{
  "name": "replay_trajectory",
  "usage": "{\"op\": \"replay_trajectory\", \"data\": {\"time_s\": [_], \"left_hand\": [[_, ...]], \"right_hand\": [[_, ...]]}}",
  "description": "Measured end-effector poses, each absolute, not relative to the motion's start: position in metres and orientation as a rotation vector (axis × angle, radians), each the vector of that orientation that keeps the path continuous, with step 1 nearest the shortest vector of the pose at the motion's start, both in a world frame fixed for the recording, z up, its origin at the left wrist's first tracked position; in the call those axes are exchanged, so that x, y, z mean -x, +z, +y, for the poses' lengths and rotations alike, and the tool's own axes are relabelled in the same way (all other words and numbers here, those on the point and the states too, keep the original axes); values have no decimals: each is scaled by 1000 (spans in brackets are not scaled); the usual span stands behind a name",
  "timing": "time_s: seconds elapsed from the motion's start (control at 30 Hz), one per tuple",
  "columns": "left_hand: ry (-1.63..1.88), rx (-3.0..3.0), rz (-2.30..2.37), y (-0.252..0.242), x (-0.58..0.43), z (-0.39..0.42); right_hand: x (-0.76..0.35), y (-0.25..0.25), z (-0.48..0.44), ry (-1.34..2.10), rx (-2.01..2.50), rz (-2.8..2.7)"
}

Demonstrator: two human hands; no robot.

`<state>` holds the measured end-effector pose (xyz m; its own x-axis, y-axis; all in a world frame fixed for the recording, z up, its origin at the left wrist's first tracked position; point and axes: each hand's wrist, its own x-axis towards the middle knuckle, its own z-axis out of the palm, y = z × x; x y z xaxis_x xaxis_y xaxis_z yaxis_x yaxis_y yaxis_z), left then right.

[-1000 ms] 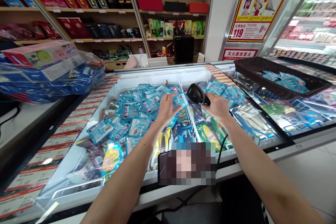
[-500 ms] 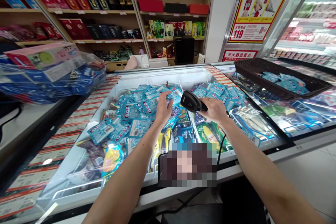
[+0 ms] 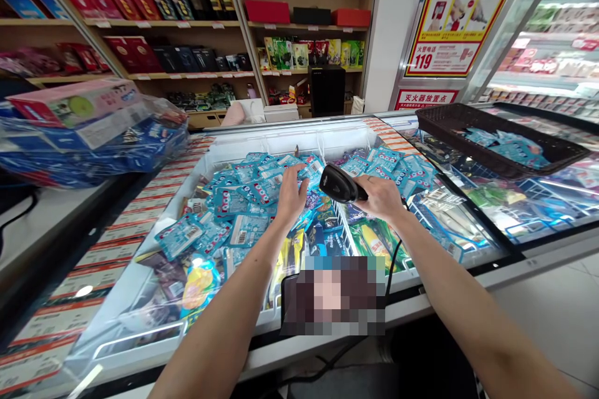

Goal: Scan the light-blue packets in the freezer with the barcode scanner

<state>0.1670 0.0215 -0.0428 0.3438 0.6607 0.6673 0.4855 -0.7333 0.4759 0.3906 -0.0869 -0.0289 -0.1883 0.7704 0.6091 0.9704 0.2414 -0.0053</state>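
Note:
My right hand (image 3: 381, 198) grips a black handheld barcode scanner (image 3: 337, 183), its head pointing left over the freezer. A black cord runs down from it. My left hand (image 3: 292, 194) is over the blue packets, thumb and fingers apart, with fingertips close to a blue-and-white packet (image 3: 312, 167); whether they touch it I cannot tell. Many more blue packets (image 3: 248, 229) lie heaped in the chest freezer (image 3: 262, 144), on both sides of a white wire divider (image 3: 345, 230). Yellow packs (image 3: 294, 250) and green packs (image 3: 374, 240) show below them.
A dark woven basket (image 3: 449, 128) holding blue packets stands on the freezer at right. Plastic-wrapped boxes (image 3: 93, 131) are at left. A phone-like device, its screen blurred (image 3: 334, 296), sits at the front edge. Stocked shelves (image 3: 178, 24) line the back.
The scanner head has shifted very slightly left and down in my right hand. My left hand stays in nearly the same place.

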Motion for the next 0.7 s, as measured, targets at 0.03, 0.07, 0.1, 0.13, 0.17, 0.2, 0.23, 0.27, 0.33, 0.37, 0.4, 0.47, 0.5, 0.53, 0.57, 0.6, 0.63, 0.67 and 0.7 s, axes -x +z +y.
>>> {"op": "replay_trajectory", "data": {"time_s": [0.03, 0.07, 0.1, 0.13, 0.17, 0.2, 0.23, 0.27, 0.33, 0.37, 0.4, 0.47, 0.5, 0.53, 0.57, 0.6, 0.63, 0.67, 0.7], "left_hand": [[1326, -2410, 1043, -42, -167, 21], [1316, -2409, 1044, -41, -167, 20], [1307, -2408, 1045, -41, -167, 20], [1302, -2409, 1047, -41, -167, 20], [1301, -2409, 1049, -41, -167, 20], [1305, -2410, 1049, -41, -167, 20], [1309, -2414, 1046, -42, -167, 21], [1315, -2418, 1042, -42, -167, 21], [1330, -2425, 1035, -43, -167, 22], [1334, -2428, 1030, -44, -167, 23], [1335, -2430, 1027, -44, -167, 23], [1329, -2432, 1029, -44, -167, 23], [1327, -2434, 1033, -44, -167, 22], [1328, -2437, 1038, -43, -168, 22], [1333, -2441, 1041, -43, -168, 22], [1340, -2447, 1040, -42, -168, 21], [1342, -2454, 1039, -41, -168, 20], [1345, -2462, 1042, -40, -168, 19], [1344, -2468, 1052, -39, -169, 17]], "right_hand": [[-391, -29, -87, -535, 1583, -2024], [-390, -29, -86, -537, 1582, -2024], [-390, -29, -86, -538, 1580, -2025], [-390, -29, -86, -538, 1577, -2029], [-390, -29, -86, -537, 1575, -2031], [-390, -29, -86, -535, 1574, -2033], [-390, -29, -86, -533, 1572, -2034], [-390, -28, -86, -531, 1570, -2034], [-390, -28, -87, -532, 1567, -2033], [-390, -27, -87, -534, 1567, -2032], [-390, -27, -87, -536, 1569, -2032], [-390, -26, -86, -541, 1583, -2026], [-390, -26, -86, -542, 1591, -2021], [-390, -26, -86, -541, 1598, -2016], [-390, -26, -86, -541, 1604, -2010], [-390, -26, -86, -540, 1609, -2004], [-390, -26, -86, -537, 1612, -1998], [-390, -26, -86, -531, 1616, -1994], [-390, -26, -86, -525, 1621, -1994]]}}
